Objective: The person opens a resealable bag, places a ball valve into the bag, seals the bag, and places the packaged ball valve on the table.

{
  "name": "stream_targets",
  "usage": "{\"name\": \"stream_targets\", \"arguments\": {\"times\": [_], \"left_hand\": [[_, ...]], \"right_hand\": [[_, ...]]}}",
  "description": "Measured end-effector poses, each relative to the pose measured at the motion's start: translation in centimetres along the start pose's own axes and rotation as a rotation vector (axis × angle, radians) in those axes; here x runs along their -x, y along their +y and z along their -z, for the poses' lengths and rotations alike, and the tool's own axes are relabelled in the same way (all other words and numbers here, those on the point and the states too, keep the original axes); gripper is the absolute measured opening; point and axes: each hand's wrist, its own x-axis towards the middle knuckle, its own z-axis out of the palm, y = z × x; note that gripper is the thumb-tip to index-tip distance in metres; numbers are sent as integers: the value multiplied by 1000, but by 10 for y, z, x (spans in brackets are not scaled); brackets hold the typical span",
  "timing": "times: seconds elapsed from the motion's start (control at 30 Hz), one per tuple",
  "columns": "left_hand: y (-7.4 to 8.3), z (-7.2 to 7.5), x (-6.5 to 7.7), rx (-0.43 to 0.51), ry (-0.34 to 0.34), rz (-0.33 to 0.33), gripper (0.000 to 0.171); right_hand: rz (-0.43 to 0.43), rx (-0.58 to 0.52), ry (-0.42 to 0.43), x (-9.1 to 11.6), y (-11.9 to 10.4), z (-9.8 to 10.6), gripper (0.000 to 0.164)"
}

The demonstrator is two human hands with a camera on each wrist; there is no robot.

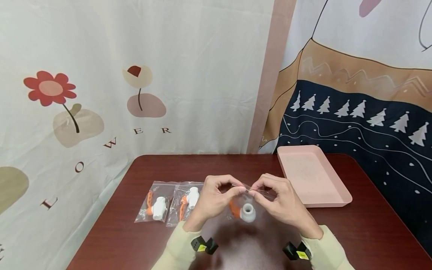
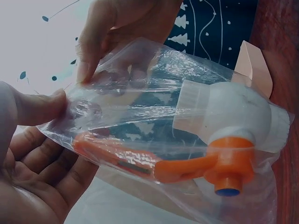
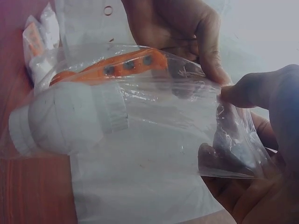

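Observation:
Between the two hands hangs a clear plastic bag (image 2: 154,112) with a white ball valve (image 2: 233,112) inside. The valve has an orange lever handle (image 2: 187,170). My left hand (image 1: 217,195) pinches the bag's top edge between thumb and fingers. Close beside it, my right hand (image 1: 280,197) pinches the same edge, fingertips nearly meeting the left ones. In the right wrist view the thumbs come together at the bag's top, and the white valve body (image 3: 65,116) lies at its lower end.
Two more bagged valves, one on the left (image 1: 158,208) and one beside it (image 1: 192,198), lie on the dark red table (image 1: 111,232). A pink tray (image 1: 314,176) sits at the back right. A printed cloth (image 1: 202,75) hangs behind the table.

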Motion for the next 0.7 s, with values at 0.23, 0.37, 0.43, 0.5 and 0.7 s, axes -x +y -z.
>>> {"name": "stream_targets", "arguments": {"times": [0.23,0.37,0.43,0.5,0.7], "left_hand": [[1,3,-1,-24,44,0,11],[3,5,-2,-33,69,11,10],[3,6,-2,-31,71,17,10],[3,7,-2,-28,70,23,9],[4,8,-1,-25,71,38,4]], "right_hand": [[11,26,19,-1,3,5,21],[-10,33,10,-1,2,7,20],[-13,38,7,-1,2,8,20],[-18,38,4,-1,2,8,20],[-13,43,3,-1,1,9,20]]}}
